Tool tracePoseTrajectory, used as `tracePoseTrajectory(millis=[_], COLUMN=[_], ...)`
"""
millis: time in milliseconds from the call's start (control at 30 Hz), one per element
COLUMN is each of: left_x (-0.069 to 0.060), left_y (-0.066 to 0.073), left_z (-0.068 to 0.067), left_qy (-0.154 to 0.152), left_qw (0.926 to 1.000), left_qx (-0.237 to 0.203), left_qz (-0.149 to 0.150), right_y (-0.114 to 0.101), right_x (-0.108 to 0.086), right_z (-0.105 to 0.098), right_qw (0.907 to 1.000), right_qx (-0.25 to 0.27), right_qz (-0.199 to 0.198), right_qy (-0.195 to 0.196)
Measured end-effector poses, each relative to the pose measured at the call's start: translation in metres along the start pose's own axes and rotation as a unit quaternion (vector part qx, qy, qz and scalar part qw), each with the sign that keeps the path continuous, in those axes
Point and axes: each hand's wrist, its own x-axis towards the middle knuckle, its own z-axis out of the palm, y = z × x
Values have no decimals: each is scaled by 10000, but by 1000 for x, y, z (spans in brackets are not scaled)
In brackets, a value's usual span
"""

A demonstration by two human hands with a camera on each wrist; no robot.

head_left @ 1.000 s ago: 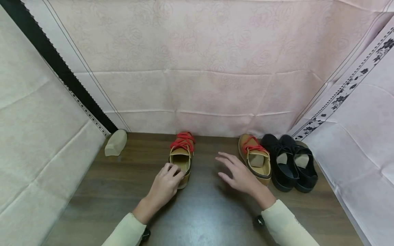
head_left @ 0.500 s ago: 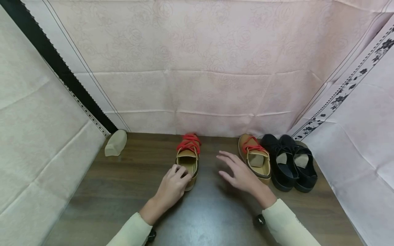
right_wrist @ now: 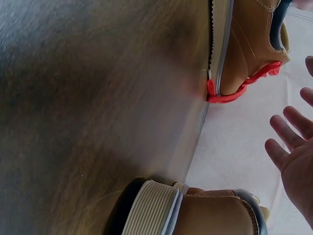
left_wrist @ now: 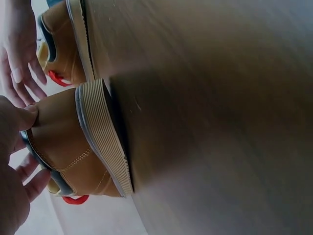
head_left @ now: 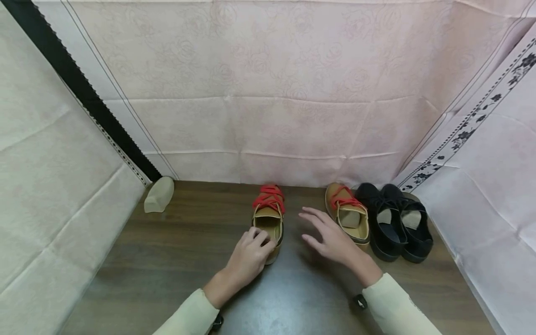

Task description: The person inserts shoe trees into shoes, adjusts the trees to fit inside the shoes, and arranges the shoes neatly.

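My left hand (head_left: 249,258) grips the heel collar of a tan shoe (head_left: 268,211) with red laces, its toe pointing at the back wall. In the left wrist view the thumb lies on the outside of the shoe's heel (left_wrist: 63,122), with fingers at the collar. Whether the sole touches the floor I cannot tell. My right hand (head_left: 331,238) hovers to the right of that shoe, fingers spread and holding nothing. Just beyond it stands the matching tan shoe (head_left: 341,194), with a pale insert (head_left: 349,217) inside. The right wrist view shows the open right hand (right_wrist: 298,161) between both shoes.
Two black shoes (head_left: 378,237) stand against the tan one at the right, pale inserts inside. A loose cream insert (head_left: 159,194) lies in the far left corner. Pale cloth-like walls (head_left: 259,125) enclose the wood-look floor (head_left: 167,270) at back and sides.
The held tan shoe has moved right and slightly toward me with my left hand, closer to the other shoes. My right hand has hardly moved.
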Motion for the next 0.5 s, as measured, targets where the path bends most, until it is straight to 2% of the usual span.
tracePoseTrajectory(millis=[500], left_x=[8], left_y=[18], left_z=[4], left_qy=[-358], left_qw=[9993], left_qx=[-70], left_qz=[-108], right_y=[-4], right_x=[3], right_z=[-1], right_qw=[9999], right_qx=[113], right_qz=[-62], right_qy=[50])
